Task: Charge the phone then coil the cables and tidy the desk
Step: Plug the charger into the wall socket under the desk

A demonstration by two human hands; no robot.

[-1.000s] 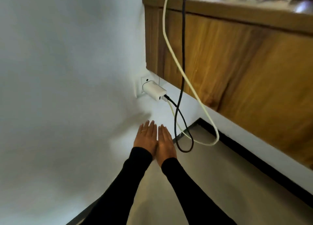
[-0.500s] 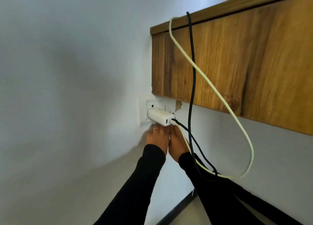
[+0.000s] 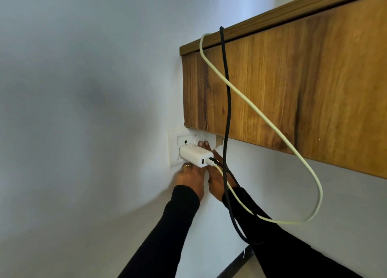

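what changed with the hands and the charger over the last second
Both hands rose from near the floor to the white charger: the left hand now under it, the right hand reaching behind it toward the wall socket. The charger stayed plugged in, white cable and black cable still attached.

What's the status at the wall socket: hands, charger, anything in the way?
Left hand under charger, right hand behind it, fingers at the socket plate. Charger seated, both cables plugged. Black cable and white cable drape across right sleeve.
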